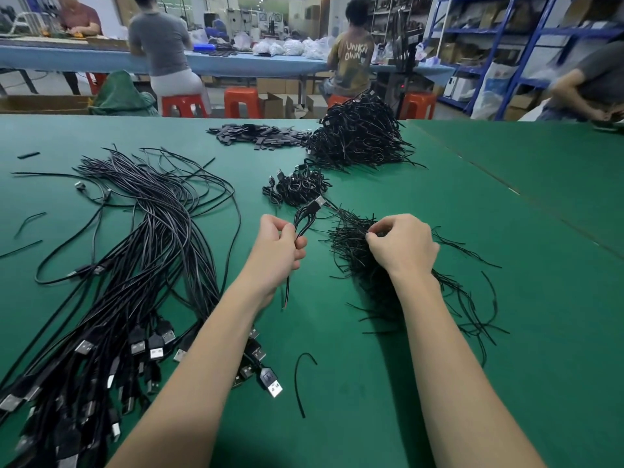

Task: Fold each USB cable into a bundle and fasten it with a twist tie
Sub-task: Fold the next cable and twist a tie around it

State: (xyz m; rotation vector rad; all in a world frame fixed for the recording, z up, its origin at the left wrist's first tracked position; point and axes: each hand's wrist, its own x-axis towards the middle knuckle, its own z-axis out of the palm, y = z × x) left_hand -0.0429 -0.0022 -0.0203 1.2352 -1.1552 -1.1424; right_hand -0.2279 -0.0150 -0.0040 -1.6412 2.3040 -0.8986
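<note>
My left hand [282, 246] grips a folded black USB cable [305, 214]; its plug sticks up above my fingers and its loose end hangs below my wrist. My right hand [401, 246] rests on a heap of black twist ties [351, 244] and pinches one between thumb and forefinger. Several unfolded USB cables [141, 265] lie spread at the left, plugs toward me. A small pile of tied bundles [297, 187] sits just beyond my hands.
A large heap of tied cables [358, 136] and flat black pieces [256, 133] lie at the far side of the green table [506, 231]. One stray tie [299, 383] lies near me. People sit at a blue table behind; another person stands at the right.
</note>
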